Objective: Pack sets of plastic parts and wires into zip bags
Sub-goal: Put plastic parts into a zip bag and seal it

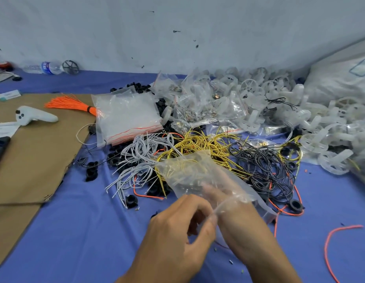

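A clear zip bag (189,172) is held over the wire piles, its mouth toward me. My right hand (216,193) is pushed inside the bag up to the wrist, its fingers blurred through the plastic. My left hand (177,227) pinches the bag's open edge near that wrist. Behind the bag lie tangles of white wires (140,156), yellow wires (202,144) and black wires (263,162). Black plastic rings (91,170) are scattered around them. Translucent white plastic wheels (320,127) are heaped at the right.
A stack of empty zip bags (126,115) lies behind the wires, next to a bundle of orange wires (69,103). Brown cardboard (30,160) with a white controller (32,117) covers the left. Loose orange wire (332,242) lies at the right. A water bottle (48,67) lies by the wall.
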The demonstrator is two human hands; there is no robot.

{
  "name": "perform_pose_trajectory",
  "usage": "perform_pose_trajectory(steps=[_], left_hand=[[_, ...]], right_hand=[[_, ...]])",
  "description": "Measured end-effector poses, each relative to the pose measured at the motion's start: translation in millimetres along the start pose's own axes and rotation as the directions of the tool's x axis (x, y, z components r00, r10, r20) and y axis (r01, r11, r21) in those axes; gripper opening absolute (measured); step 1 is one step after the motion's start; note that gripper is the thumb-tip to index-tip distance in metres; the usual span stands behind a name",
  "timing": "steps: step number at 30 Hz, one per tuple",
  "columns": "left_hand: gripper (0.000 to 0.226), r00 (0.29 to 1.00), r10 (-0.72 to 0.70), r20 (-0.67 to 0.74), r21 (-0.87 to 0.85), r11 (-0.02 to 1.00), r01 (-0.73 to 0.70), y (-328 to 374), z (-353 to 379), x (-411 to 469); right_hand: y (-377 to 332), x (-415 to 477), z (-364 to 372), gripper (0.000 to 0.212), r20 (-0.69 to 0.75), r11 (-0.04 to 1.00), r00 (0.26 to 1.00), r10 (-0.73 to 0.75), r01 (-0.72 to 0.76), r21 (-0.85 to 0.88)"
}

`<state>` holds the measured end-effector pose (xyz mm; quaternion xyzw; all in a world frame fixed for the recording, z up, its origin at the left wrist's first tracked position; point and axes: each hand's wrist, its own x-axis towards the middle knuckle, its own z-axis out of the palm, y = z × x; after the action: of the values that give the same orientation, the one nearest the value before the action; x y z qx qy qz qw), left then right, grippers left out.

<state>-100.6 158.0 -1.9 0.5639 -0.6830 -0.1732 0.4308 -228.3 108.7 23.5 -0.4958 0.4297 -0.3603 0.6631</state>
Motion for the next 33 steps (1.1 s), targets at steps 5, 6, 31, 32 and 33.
perform_pose_trajectory(steps=[5,6,31,32,33], left_hand=[[0.021,0.989,-0.138,-0.052,-0.183,0.975,0.126,0,-4,13],[0.024,0.986,-0.153,-0.071,-0.202,0.97,0.136,1,-5,16],[0.041,0.993,-0.087,-0.075,-0.043,0.996,0.084,20,-30,55],[0.04,0.994,-0.087,-0.073,-0.044,0.996,0.084,20,-30,55],[0.04,0.994,-0.088,-0.072,-0.047,0.995,0.084,21,-30,55]], right_hand=[[-13,-48,-49,0.028,0.027,0.965,0.988,-0.155,0.157,-0.21],[-15,-55,-62,0.024,0.012,0.96,0.981,-0.191,0.189,-0.206],[86,13,-130,0.041,-0.309,0.427,0.882,-0.355,-0.14,-0.893],[84,12,-129,0.04,-0.314,0.44,0.884,-0.347,-0.143,-0.887],[81,9,-128,0.04,-0.322,0.455,0.885,-0.338,-0.146,-0.879]])
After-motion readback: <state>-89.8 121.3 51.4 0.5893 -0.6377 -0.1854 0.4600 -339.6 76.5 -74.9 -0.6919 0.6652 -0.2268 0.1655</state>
